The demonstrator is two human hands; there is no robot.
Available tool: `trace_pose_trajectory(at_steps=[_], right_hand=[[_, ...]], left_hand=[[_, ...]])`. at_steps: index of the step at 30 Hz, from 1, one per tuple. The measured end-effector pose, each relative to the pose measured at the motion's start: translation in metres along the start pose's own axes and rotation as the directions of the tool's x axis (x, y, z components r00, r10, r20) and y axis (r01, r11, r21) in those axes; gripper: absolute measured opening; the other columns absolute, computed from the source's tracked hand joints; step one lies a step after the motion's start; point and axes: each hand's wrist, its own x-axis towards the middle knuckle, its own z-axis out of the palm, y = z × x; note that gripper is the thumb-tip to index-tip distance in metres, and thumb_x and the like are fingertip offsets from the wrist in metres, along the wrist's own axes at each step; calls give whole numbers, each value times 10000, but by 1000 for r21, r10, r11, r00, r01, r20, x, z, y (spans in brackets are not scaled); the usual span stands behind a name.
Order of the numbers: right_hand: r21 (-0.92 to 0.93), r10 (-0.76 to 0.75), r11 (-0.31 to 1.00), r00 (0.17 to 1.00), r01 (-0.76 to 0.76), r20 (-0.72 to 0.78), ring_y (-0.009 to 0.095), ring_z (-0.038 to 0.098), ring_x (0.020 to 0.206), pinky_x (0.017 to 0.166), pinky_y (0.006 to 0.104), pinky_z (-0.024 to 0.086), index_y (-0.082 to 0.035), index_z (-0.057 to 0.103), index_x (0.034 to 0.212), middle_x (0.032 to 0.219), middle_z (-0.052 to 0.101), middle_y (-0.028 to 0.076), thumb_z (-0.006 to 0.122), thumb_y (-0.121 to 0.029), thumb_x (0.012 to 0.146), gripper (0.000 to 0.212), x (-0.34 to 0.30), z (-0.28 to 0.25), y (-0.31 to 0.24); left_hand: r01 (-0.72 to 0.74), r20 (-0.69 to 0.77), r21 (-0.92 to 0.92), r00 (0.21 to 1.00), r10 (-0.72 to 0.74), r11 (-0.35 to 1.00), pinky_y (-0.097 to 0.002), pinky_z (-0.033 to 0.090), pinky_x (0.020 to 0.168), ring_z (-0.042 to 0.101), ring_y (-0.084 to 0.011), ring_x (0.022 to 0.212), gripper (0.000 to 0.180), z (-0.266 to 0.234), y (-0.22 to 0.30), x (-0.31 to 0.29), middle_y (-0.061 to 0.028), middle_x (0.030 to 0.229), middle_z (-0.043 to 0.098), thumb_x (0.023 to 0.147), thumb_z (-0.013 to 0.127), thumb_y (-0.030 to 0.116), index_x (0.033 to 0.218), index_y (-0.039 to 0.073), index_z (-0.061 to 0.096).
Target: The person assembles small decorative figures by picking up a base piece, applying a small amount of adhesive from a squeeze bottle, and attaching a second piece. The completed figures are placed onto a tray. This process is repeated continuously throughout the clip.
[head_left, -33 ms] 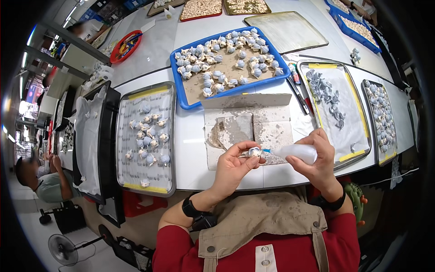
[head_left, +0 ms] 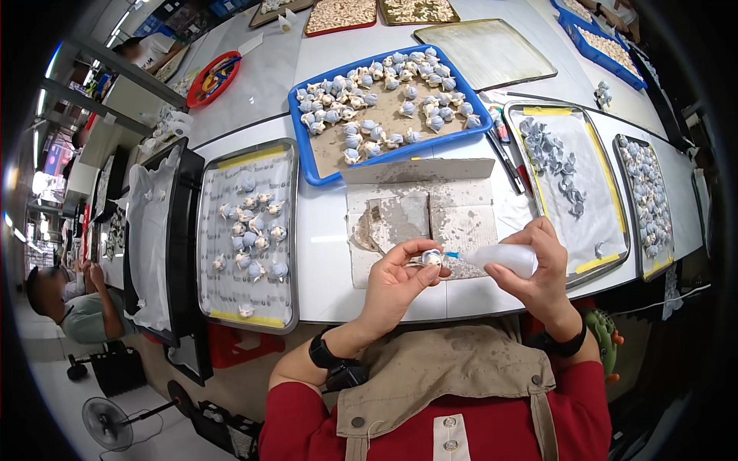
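Observation:
Between the thumb and fingers of my left hand (head_left: 394, 288) is a small white and grey-blue figurine (head_left: 432, 257), partly covered by the fingertips. My right hand (head_left: 544, 270) is wrapped round a translucent white squeeze bottle (head_left: 503, 259), tilted to lie nearly level. Its thin blue nozzle tip (head_left: 452, 255) points left and reaches the figurine's right side; whether it touches, I cannot tell. Both hands are above the near part of a stained, folded cardboard sheet (head_left: 469, 223).
Behind the cardboard stands a blue tray (head_left: 307, 163) of similar figurines. To the left are a paper-lined metal tray (head_left: 223, 296) with several figurines and a black crate (head_left: 184, 253). A tray (head_left: 607, 207) of curled grey pieces lies right, near pens (head_left: 507, 165). Another person (head_left: 84, 303) is far left.

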Motion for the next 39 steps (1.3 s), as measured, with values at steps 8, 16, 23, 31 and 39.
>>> trace_pose_trajectory(at_steps=[8,16,23,31,39], right_hand=[[168,268,951,963,-260,-25,169,554,725,634,290,429,6,583,880,800,568,81,743,-189,718,300,-3,10,19],[27,226,974,974,-226,25,263,562,847,728,352,455,-42,628,916,854,617,114,718,-273,751,297,5,44,57],[-422,364,826,925,-373,-106,296,570,880,785,367,453,-67,599,966,945,612,116,679,-101,715,266,-29,-73,76],[-576,549,641,827,-507,-117,276,600,848,762,350,478,-36,592,1005,966,594,125,632,-8,750,259,-63,-126,116],[648,427,549,844,-528,325,121,618,804,729,245,502,17,588,1023,908,636,63,556,-82,899,162,-31,-32,56]], left_hand=[[46,-29,-56,998,-48,997,-222,513,750,614,-162,928,306,-5,7,-2,-112,1121,564,893,568,89,1175,1,487],[297,162,-347,953,-256,889,-203,531,710,613,-166,867,320,-10,10,3,-173,1112,569,891,551,91,1189,-6,489],[281,184,-158,950,-251,947,-214,547,703,629,-178,841,311,2,9,9,-165,1091,581,874,577,83,1163,-9,507],[272,210,-87,945,-249,958,-227,527,747,621,-172,877,338,16,3,15,-158,1116,580,853,604,49,1173,-3,506],[72,134,21,988,-74,997,-260,497,849,602,-167,958,484,23,-1,12,-118,1186,549,812,640,-22,1258,-11,453]])
